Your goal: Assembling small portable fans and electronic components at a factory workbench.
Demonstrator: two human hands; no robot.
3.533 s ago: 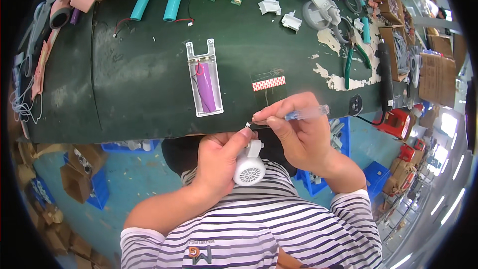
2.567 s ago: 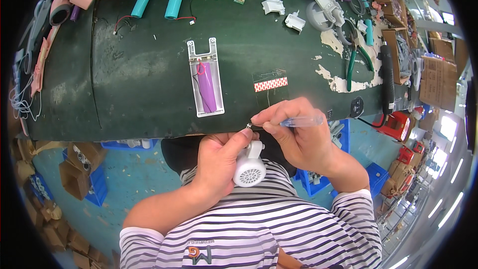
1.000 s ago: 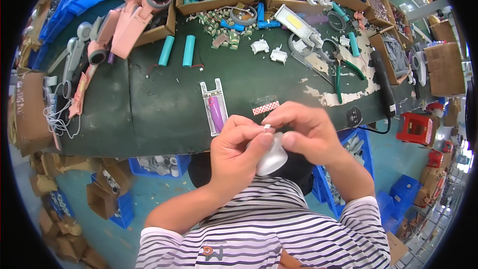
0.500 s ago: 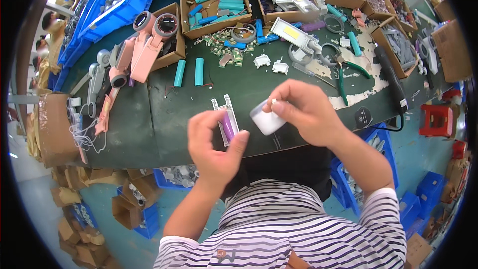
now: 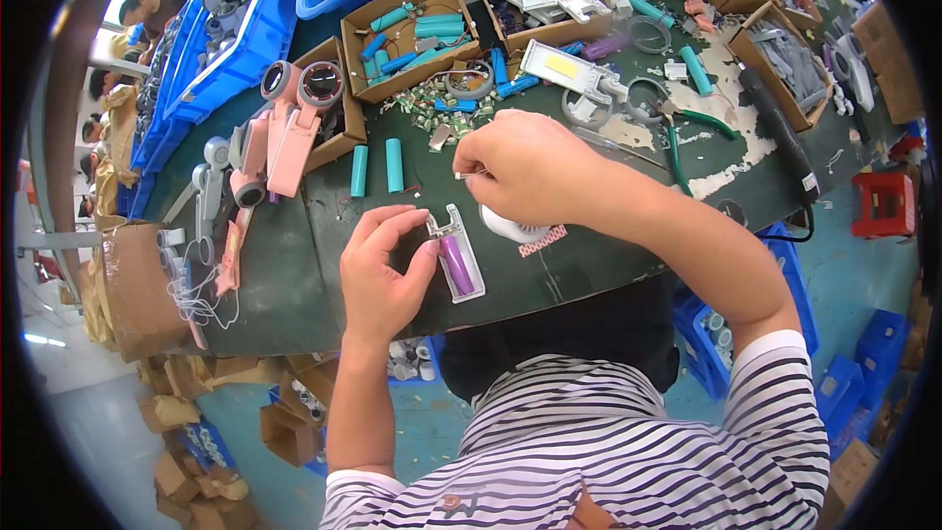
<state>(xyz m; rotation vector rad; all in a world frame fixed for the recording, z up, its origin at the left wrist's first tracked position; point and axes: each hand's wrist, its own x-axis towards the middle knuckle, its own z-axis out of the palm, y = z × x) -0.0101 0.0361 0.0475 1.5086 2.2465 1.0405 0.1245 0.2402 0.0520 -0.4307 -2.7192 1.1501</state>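
Reaching near the bench's front edge, my left hand curls half-spread against the clear plastic tray holding a purple cylindrical cell; my right hand pinches a thin wire above the white round fan head.

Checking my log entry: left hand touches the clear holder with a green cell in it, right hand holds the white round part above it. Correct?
Not quite: in the head view the cell in the clear holder is purple, not green. The left hand touches it; the right hand holds the white round part.
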